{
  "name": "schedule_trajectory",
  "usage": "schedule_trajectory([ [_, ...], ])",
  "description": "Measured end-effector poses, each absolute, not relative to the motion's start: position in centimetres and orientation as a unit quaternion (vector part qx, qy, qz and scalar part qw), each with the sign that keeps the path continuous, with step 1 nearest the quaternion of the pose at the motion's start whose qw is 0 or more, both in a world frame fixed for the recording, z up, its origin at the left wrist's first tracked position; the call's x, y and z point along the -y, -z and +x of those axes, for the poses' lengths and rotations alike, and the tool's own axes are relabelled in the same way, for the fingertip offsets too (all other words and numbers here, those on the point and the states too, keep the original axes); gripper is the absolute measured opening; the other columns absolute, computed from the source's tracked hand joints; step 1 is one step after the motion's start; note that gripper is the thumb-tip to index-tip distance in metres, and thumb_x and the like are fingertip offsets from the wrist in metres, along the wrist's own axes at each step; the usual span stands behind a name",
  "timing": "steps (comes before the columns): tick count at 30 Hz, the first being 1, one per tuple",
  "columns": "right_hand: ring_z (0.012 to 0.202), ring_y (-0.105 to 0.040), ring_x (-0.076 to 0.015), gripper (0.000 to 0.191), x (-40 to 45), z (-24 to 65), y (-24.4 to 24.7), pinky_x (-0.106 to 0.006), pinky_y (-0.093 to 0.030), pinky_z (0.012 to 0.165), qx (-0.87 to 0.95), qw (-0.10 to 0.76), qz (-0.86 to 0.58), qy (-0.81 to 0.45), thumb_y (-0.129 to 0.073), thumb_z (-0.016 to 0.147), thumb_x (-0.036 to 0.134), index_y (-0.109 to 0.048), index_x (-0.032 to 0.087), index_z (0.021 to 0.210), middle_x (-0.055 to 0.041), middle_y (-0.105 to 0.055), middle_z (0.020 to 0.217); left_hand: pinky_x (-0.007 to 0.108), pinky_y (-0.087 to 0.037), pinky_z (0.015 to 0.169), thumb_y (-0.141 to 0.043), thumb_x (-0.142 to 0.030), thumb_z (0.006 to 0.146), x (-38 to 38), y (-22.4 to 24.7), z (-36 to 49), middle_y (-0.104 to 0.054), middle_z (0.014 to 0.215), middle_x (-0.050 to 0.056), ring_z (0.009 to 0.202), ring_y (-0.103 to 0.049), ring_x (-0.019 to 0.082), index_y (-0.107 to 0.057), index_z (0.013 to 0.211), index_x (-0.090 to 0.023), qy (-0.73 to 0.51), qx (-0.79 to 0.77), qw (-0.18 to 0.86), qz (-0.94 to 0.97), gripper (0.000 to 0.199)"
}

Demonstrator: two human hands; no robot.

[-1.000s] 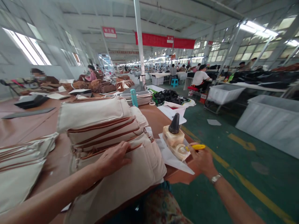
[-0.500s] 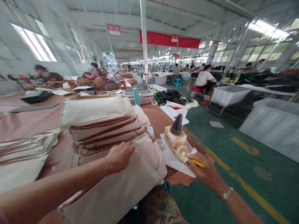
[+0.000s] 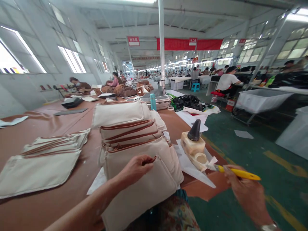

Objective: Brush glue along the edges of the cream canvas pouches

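We see left hand (image 3: 134,170) pinched closed on the top edge of a cream pouch (image 3: 149,184) at bottom center, right hand (image 3: 247,192) clamped on a yellow brush (image 3: 237,172) at lower right, its bristles by the glue container (image 3: 193,146), pale glue (image 3: 201,158) in its opening.

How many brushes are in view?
1: the brush, in the right hand, its tip by the pot. Others may be hidden behind the pouches.
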State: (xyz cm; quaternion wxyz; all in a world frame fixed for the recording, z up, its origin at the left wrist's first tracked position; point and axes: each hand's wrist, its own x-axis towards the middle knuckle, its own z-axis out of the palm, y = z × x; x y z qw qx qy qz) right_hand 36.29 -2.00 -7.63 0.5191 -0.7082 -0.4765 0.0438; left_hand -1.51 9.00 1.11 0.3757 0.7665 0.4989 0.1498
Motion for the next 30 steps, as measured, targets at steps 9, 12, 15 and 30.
schedule_trajectory([
  [9,0.043,-0.041,-0.0110,0.030,2.1,24.7,-0.4,-0.018,-0.030,0.038,0.368,0.728,-0.462,-0.346,-0.078,0.084,0.043,-0.065,0.017,0.086,0.0028,-0.048,0.054,0.023,-0.034,0.058,-0.059,-0.041,0.084,-5.9,-0.2,-0.3,-0.058,0.072,0.001,0.064,-0.045,0.013,-0.075,0.094,-0.012,-0.288,-0.489,0.445,0.693,0.034],
  [12,0.043,-0.039,-0.0113,0.030,1.1,22.4,-0.2,-0.019,-0.030,0.039,0.418,0.690,-0.464,-0.365,-0.073,0.088,0.045,-0.064,0.017,0.086,0.0047,-0.043,0.052,0.023,-0.036,0.060,-0.061,-0.038,0.084,-5.1,-0.5,-0.3,-0.062,0.077,0.003,0.067,-0.049,0.014,-0.077,0.093,-0.014,-0.294,-0.472,0.446,0.701,0.031],
  [15,0.047,-0.041,-0.0120,0.031,-0.1,21.6,-0.2,-0.021,-0.034,0.042,0.451,0.667,-0.490,-0.335,-0.072,0.088,0.047,-0.064,0.016,0.085,0.0032,-0.046,0.056,0.023,-0.038,0.061,-0.061,-0.037,0.085,-4.3,-0.8,-0.5,-0.062,0.080,0.005,0.068,-0.050,0.014,-0.078,0.094,-0.014,-0.289,-0.456,0.454,0.709,0.030],
  [30,0.047,-0.039,-0.0107,0.028,0.1,23.8,-0.4,-0.019,-0.030,0.041,0.390,0.717,-0.485,-0.314,-0.073,0.090,0.043,-0.063,0.017,0.090,0.0044,-0.046,0.056,0.021,-0.038,0.060,-0.065,-0.032,0.087,-1.6,-0.4,-0.1,-0.060,0.074,0.003,0.066,-0.054,0.012,-0.076,0.084,-0.016,-0.303,-0.396,0.406,0.766,0.020],
])
